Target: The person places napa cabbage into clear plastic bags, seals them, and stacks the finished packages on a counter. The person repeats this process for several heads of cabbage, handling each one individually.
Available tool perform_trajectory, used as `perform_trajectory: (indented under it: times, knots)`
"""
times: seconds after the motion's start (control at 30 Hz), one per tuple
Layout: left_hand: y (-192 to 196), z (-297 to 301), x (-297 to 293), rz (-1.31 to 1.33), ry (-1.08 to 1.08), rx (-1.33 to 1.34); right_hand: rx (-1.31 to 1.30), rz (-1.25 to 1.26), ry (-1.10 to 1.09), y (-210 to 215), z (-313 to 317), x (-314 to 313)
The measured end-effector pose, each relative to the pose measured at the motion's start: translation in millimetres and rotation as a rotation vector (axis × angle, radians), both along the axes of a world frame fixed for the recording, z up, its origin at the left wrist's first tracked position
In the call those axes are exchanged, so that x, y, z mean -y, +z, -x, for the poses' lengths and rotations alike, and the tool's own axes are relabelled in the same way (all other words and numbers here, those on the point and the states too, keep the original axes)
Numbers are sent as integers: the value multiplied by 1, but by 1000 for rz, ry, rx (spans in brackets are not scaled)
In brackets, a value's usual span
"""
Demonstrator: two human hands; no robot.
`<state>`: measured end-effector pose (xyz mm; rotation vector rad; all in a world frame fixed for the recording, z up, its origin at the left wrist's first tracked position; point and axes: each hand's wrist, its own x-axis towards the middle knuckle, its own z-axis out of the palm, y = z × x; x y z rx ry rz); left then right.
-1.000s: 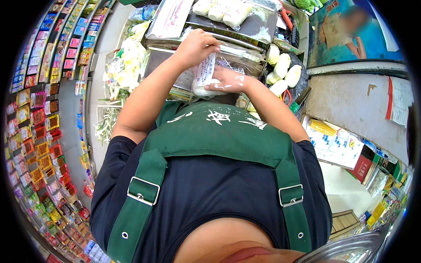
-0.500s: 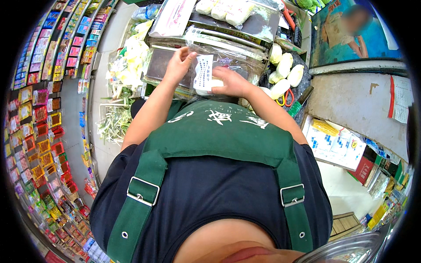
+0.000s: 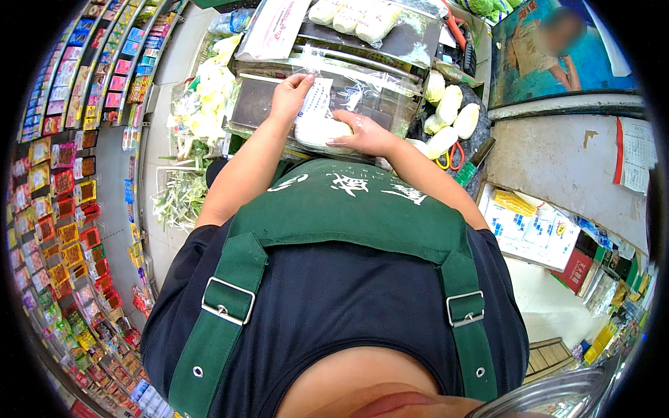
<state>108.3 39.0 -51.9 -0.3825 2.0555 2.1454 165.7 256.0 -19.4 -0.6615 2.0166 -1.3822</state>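
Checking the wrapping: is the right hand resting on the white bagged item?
Yes, the right hand lies on the white item in clear plastic bag.

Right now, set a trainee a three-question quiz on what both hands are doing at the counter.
1. True or false: the right hand rests on a pale wrapped lump.
2. What do the left hand's fingers pinch?
A. a white paper label
B. a green bottle
C. a metal spoon
3. Fill in: the loose pale vegetables lie to the person's ____ of the hands.

Key: 1 true; 2 A; 3 right.
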Motion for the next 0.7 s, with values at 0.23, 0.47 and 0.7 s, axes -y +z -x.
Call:
perform_trajectory:
  times: [0.23, 0.47, 0.7]
  knots:
    - [18, -2, -6, 92, -34, -57, -105, 183, 82, -14, -2, 5]
    - [100, -2, -48, 777, -208, -730, 180, 129, -412, 8, 2, 16]
    - [88, -101, -20, 1041, -402, -422, 306, 549, -466, -28, 10, 27]
